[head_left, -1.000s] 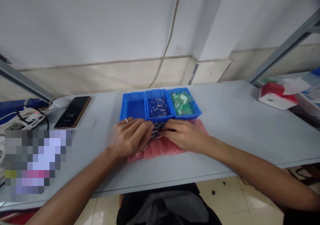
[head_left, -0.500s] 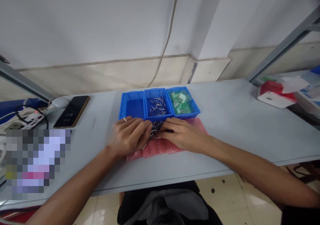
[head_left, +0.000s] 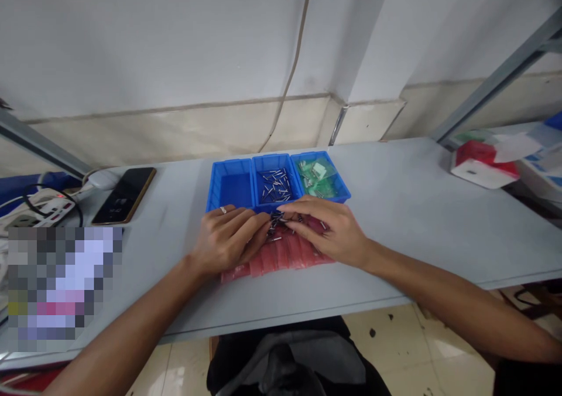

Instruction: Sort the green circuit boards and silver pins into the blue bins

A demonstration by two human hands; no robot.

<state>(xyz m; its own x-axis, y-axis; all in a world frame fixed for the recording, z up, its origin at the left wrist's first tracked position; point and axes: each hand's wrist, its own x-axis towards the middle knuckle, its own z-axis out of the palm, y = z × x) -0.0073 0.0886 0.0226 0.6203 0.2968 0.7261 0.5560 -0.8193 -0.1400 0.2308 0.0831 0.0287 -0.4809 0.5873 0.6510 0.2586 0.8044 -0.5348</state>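
Head view: a pile of slim metal pins (head_left: 276,219) lies between the person's hands, on or at the back edge of the red plastic pouches (head_left: 281,256) and just in front of the blue bins (head_left: 237,190). The left hand (head_left: 230,238) curls around the pile's left side; its fingertips are hidden, so I cannot tell whether it pinches anything. The right hand (head_left: 336,229) holds thumb and forefinger a little apart, tips among the pins; whether they grip one is too blurred to say.

To work well here, I'd keep the left hand low as a wall against rolling, thin the pile with the right fingertips, and take pins lightly by the shaft, few at once. The slick plastic probably lets them slide, so slow sweeps seem safest.

Counted: two hands; three bins, with more pins in the middle bin (head_left: 272,161) and green plastic packaging (head_left: 322,183) in the right bin (head_left: 312,156); one smartphone (head_left: 125,197); one power strip (head_left: 50,211). Pins and pouches overlap too much to count.
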